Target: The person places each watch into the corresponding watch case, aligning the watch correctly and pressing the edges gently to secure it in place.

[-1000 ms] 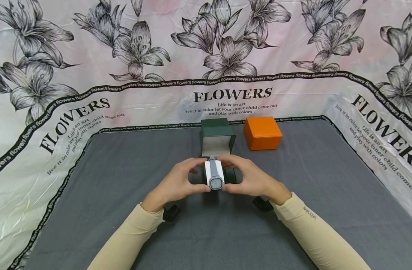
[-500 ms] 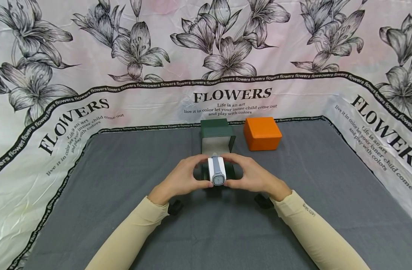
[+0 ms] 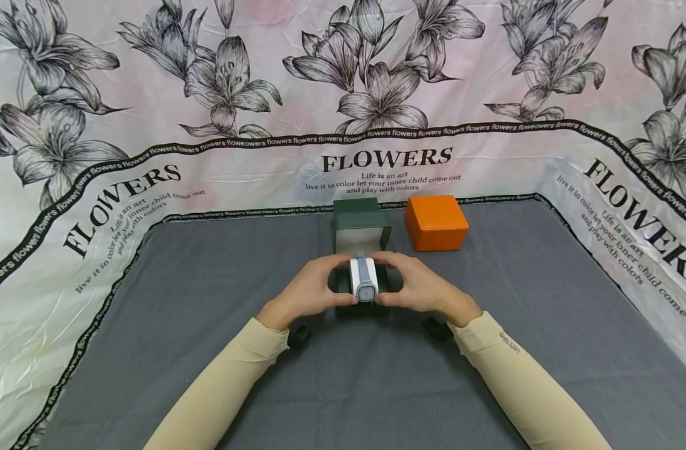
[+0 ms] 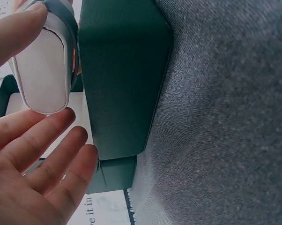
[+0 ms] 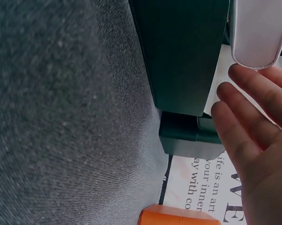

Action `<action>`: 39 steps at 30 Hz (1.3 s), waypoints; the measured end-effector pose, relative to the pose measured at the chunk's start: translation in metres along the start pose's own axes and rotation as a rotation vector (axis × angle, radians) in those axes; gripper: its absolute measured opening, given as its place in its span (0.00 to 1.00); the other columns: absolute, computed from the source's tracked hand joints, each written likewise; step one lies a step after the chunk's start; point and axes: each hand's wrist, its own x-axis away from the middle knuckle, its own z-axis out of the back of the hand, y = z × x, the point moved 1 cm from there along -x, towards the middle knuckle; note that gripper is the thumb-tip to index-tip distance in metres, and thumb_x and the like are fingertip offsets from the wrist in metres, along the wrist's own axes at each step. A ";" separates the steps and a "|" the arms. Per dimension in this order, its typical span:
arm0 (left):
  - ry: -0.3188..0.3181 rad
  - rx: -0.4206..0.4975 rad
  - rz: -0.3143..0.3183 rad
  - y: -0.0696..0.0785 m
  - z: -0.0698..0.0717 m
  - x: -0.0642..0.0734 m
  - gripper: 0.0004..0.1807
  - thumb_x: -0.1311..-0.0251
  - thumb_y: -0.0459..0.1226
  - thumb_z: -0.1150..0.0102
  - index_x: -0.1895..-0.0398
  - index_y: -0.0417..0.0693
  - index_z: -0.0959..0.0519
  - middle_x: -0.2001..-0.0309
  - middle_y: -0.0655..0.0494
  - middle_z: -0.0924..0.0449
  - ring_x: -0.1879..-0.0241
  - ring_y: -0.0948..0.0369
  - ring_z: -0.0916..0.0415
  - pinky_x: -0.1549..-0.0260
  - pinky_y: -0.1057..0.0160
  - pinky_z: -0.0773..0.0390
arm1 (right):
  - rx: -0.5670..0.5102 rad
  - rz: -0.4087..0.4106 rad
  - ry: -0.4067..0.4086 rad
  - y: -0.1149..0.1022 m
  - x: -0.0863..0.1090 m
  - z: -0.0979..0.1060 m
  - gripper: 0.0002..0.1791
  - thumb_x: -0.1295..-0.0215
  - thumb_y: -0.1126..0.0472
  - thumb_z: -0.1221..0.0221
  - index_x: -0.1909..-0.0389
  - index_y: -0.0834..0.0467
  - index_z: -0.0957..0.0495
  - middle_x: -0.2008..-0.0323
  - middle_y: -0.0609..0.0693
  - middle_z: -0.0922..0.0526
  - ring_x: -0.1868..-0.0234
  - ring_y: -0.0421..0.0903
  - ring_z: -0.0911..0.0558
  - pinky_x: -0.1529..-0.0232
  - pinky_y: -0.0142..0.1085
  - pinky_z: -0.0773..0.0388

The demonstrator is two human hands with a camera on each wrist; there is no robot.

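A wristwatch (image 3: 367, 292) with a grey-blue strap is wrapped round a white watch cushion (image 4: 42, 75). My left hand (image 3: 306, 289) pinches one end of the cushion between thumb and fingers. From the opposite side, my right hand (image 3: 427, 286) grips the other end. Both hands hold it level over the base of an open dark green watch box (image 3: 361, 215), whose raised lid stands behind. In the left wrist view the cushion is beside the top edge of the box's green wall (image 4: 122, 84). Much of the box's inside is hidden by the hands and cushion.
An orange box (image 3: 436, 224), closed, sits right of the green lid. Grey cloth (image 3: 236, 269) covers the table. Behind it rises a white floral-print sheet (image 3: 388, 169) with lettering. Black wrist devices (image 3: 437, 329) show by the sleeves.
Both hands have carried the watch on its cushion away from me and slightly right, to over the green box's base. The boxes stay where they were.
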 end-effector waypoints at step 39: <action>-0.050 -0.190 -0.017 -0.002 -0.006 -0.005 0.35 0.51 0.45 0.28 0.39 0.41 0.26 0.43 0.46 0.27 0.43 0.50 0.34 0.43 0.53 0.33 | 0.160 0.036 -0.074 0.008 -0.006 -0.006 0.32 0.45 0.53 0.34 0.37 0.55 0.28 0.41 0.51 0.27 0.41 0.48 0.31 0.39 0.47 0.34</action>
